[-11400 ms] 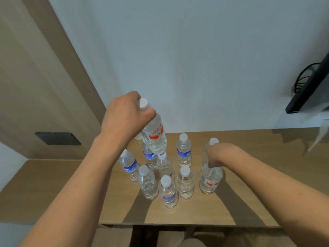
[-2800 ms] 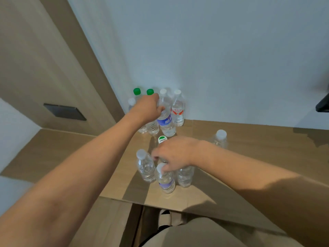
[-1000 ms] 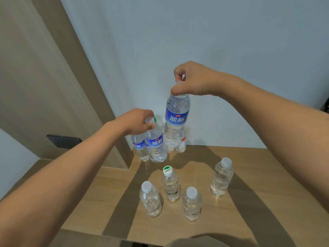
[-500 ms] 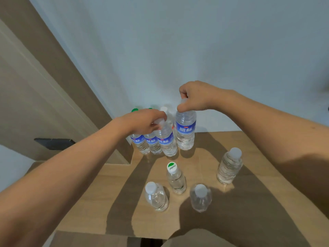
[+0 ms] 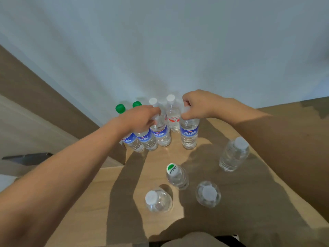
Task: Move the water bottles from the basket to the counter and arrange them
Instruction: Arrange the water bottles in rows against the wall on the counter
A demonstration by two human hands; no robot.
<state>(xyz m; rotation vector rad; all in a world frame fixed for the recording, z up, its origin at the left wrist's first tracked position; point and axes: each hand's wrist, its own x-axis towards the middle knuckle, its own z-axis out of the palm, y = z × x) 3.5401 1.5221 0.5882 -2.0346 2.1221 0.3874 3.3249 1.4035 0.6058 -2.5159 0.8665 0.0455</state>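
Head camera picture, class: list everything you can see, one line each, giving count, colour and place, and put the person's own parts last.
Blue-label bottles: four, clear, front row near the wall.
Green-cap bottles: two, back row, left.
White-cap bottles: two, back row; one has a red label.
Loose bottles: four, clear, nearer counter; one cap is green and white.
Counter: one, light wood.
Wall: pale.
Left hand: grip on a blue-label bottle.
Right hand: grip on the rightmost blue-label bottle's cap.
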